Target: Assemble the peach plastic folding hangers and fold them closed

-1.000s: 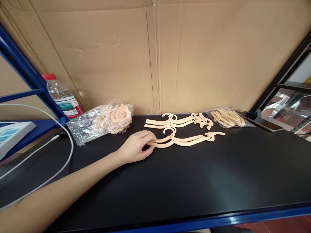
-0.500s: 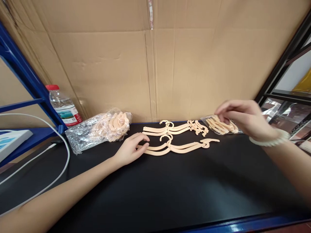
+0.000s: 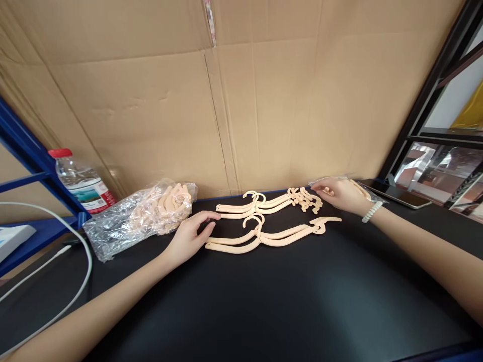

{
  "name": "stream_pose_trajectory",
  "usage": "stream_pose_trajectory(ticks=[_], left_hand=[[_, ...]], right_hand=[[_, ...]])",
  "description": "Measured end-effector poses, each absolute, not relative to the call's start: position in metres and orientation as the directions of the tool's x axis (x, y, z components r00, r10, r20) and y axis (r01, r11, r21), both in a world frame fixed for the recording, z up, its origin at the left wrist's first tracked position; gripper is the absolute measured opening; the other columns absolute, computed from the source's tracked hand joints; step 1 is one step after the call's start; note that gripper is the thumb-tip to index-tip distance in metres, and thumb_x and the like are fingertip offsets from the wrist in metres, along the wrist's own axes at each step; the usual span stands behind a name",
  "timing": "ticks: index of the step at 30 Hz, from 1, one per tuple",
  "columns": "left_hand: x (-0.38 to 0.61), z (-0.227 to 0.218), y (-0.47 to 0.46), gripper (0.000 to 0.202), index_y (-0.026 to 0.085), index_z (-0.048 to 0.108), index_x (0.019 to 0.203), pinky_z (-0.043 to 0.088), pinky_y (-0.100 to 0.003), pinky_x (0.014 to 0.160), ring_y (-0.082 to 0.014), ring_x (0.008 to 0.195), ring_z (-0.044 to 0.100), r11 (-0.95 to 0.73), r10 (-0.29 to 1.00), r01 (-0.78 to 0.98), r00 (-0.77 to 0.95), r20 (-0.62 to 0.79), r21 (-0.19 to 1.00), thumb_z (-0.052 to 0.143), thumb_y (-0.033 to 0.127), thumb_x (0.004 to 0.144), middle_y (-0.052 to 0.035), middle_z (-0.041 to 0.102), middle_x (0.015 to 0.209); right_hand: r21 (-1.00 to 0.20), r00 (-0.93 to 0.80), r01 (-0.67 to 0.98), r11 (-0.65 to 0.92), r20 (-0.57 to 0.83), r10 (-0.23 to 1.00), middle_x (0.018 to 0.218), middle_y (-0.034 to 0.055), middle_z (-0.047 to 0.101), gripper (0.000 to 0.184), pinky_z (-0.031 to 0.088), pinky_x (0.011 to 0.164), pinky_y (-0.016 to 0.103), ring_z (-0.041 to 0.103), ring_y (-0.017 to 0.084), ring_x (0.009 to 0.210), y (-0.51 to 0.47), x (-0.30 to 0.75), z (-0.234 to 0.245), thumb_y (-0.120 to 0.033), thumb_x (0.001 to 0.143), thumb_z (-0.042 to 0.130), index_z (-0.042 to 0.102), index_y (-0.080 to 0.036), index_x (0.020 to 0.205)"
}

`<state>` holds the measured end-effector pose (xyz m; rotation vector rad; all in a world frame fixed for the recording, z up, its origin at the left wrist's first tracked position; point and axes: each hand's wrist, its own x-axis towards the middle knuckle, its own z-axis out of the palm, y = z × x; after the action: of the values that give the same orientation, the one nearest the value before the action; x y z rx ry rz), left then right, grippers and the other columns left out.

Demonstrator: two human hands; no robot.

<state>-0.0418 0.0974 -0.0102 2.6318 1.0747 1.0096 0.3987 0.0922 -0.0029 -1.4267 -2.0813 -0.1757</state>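
Note:
Beige folding hangers lie spread on the black table. My left hand is open at their left ends, thumb and forefinger apart, the fingertips close to the rear hangers. In front of these lies another hanger, with its curved hook pointing to the back. A loose beige hook piece with a long tip lies at its right end. My right hand reaches over the clear bag of beige parts, fingers bent and apart, beside a heap of small beige hook pieces. The hand hides most of that bag.
A crumpled clear bag of beige parts lies at the left, before a water bottle with a red cap. A white cable loops at the left edge. A phone lies at the right, near a black rack. Cardboard stands behind.
My right hand has come down and inward onto the bag at the right. My left hand has drawn back slightly, uncovering the front hanger's left end. The view has shifted right.

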Motion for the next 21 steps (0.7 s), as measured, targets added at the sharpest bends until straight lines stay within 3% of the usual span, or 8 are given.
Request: stream_pose_trajectory(ticks=[3, 6, 11, 16, 21], left_hand=[[-0.041, -0.011, 0.100, 0.025, 0.021, 0.065, 0.107, 0.052, -0.040, 0.095, -0.0243, 0.107, 0.066, -0.749, 0.656, 0.563, 0.558, 0.507, 0.349, 0.046, 0.031, 0.094, -0.0085, 0.070, 0.115], [-0.041, -0.012, 0.101, 0.027, 0.020, 0.067, 0.106, 0.047, -0.043, 0.104, -0.0250, 0.116, 0.062, -0.754, 0.654, 0.557, 0.585, 0.480, 0.348, 0.045, 0.032, 0.095, -0.0095, 0.068, 0.123], [-0.041, -0.013, 0.103, 0.030, 0.020, 0.067, 0.111, 0.046, -0.046, 0.105, -0.0262, 0.120, 0.060, -0.735, 0.675, 0.581, 0.574, 0.464, 0.349, 0.045, 0.032, 0.094, -0.0108, 0.065, 0.127], [-0.040, -0.014, 0.104, 0.031, 0.020, 0.066, 0.114, 0.044, -0.046, 0.107, -0.0260, 0.122, 0.058, -0.717, 0.693, 0.597, 0.558, 0.457, 0.359, 0.047, 0.032, 0.093, -0.0101, 0.065, 0.129], [-0.039, -0.016, 0.108, 0.030, 0.021, 0.067, 0.112, 0.047, -0.045, 0.103, -0.0252, 0.115, 0.062, -0.709, 0.701, 0.600, 0.545, 0.459, 0.370, 0.049, 0.032, 0.091, -0.0083, 0.069, 0.121]], right_hand=[[-0.192, -0.244, 0.897, 0.398, 0.535, 0.809, 0.089, 0.0044, 0.074, 0.023, 0.054, 0.073, 0.037, 0.068, 0.024, 0.079, 0.096, 0.404, -0.004, -0.033, 0.088, 0.047, 0.068, -0.025, 0.092], [-0.166, -0.309, 0.879, 0.447, 0.515, 0.800, 0.093, 0.0053, 0.073, 0.023, 0.054, 0.075, 0.037, 0.068, 0.024, 0.085, 0.096, 0.400, -0.007, -0.034, 0.088, 0.047, 0.067, -0.024, 0.093], [-0.137, -0.393, 0.845, 0.516, 0.497, 0.774, 0.112, 0.0106, 0.069, 0.033, 0.052, 0.088, 0.043, 0.064, 0.028, 0.102, 0.099, 0.384, -0.016, -0.034, 0.093, 0.044, 0.062, -0.021, 0.117], [-0.118, -0.477, 0.803, 0.584, 0.461, 0.748, 0.119, 0.0100, 0.067, 0.034, 0.048, 0.095, 0.046, 0.060, 0.029, 0.111, 0.107, 0.374, -0.022, -0.032, 0.095, 0.041, 0.063, -0.022, 0.120], [-0.131, -0.486, 0.789, 0.600, 0.462, 0.741, 0.103, 0.0097, 0.071, 0.034, 0.052, 0.088, 0.045, 0.064, 0.029, 0.101, 0.106, 0.364, -0.018, -0.033, 0.096, 0.039, 0.068, -0.024, 0.111]])
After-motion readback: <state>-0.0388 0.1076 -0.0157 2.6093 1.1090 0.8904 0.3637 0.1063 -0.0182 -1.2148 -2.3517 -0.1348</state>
